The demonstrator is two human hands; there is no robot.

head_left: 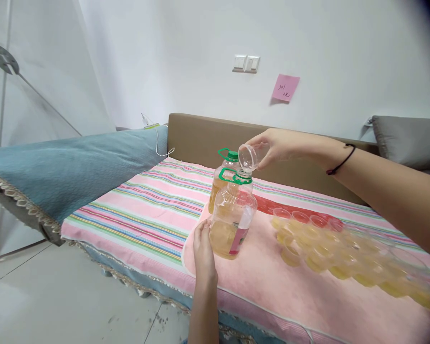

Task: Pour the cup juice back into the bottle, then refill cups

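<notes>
Here's your left hand (pixel 204 253), forearm rising from the bottom edge, fingers extended against the side of the front bottle (pixel 227 220) on the pink mat (pixel 265 282). Right of those fingers, rows of filled cups (pixel 322 243). And your right hand (pixel 281 145), forearm slanting in from the right, fingers clamped on a clear cup (pixel 249 157), tipped at that bottle's mouth! Beyond those fingers, leftward, the capped bottle (pixel 219 179).

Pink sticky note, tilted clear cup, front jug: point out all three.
Pink sticky note (pixel 285 89): head view, middle of its face.
Tilted clear cup (pixel 250 157): head view, side wall near the mouth.
Front jug (pixel 232 215): head view, middle of its body.
</notes>
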